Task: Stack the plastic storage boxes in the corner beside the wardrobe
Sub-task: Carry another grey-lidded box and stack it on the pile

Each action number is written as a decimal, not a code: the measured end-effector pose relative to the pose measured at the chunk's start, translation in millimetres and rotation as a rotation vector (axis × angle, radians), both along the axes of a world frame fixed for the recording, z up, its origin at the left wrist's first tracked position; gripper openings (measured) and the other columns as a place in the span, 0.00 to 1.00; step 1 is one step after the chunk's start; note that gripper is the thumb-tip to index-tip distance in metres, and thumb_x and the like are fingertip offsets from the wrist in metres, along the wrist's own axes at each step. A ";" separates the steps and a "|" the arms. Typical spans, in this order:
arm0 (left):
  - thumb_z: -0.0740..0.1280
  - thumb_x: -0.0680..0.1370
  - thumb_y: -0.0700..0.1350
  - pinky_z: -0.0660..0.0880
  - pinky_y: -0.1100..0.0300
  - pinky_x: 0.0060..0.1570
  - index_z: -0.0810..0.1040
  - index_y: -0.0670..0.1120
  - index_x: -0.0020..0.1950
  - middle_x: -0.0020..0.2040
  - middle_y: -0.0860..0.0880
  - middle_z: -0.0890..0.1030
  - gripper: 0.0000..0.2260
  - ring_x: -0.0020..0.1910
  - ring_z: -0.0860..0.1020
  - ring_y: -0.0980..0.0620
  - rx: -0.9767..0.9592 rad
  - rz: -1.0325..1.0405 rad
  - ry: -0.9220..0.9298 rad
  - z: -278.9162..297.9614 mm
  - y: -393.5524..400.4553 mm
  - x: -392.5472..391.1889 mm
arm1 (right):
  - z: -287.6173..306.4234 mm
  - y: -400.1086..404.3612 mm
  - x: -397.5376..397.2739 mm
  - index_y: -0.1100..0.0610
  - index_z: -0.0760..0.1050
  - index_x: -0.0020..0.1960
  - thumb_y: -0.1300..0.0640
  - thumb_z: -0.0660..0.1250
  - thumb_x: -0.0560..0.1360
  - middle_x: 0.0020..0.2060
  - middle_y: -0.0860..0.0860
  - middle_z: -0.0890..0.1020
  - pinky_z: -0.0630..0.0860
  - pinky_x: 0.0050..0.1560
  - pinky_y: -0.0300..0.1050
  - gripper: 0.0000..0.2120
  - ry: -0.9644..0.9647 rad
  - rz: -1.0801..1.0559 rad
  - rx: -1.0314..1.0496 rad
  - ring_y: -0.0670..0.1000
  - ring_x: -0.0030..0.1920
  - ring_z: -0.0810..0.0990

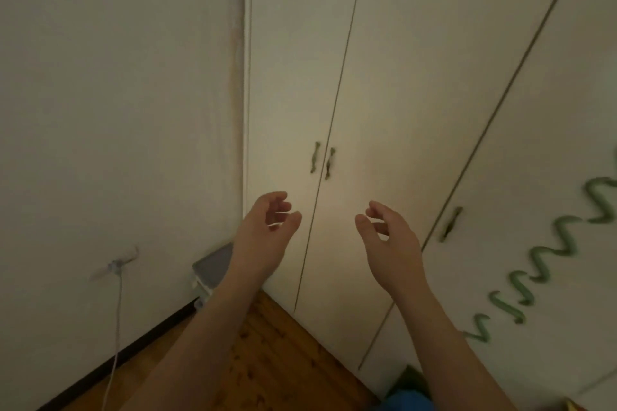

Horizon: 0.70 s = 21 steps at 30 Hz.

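A grey box sits in the corner beside the wardrobe — partly hidden by the left arm. Both hands — left hand, right hand — hang in the air with loose fingers, holding nothing.

One cam only, head-worn, wide-angle, looking fwd and steeply down into the corner where the wall meets the wardrobe. It sits close: both forearms fill the lower frame, floor at the btm. No 2nd view to overlap.
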<state>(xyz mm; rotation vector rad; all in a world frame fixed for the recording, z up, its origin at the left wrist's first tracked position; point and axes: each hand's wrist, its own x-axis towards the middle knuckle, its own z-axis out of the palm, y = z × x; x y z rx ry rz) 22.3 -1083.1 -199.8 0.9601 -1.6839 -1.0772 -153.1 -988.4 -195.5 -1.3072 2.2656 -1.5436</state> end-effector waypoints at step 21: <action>0.67 0.79 0.49 0.70 0.71 0.49 0.73 0.51 0.66 0.56 0.58 0.79 0.15 0.55 0.76 0.64 0.013 -0.543 -0.038 -15.4 279.5 -0.2 | -17.4 361.4 80.7 0.50 0.71 0.71 0.48 0.64 0.79 0.56 0.39 0.77 0.72 0.45 0.24 0.21 -0.145 -0.531 -0.160 0.33 0.53 0.75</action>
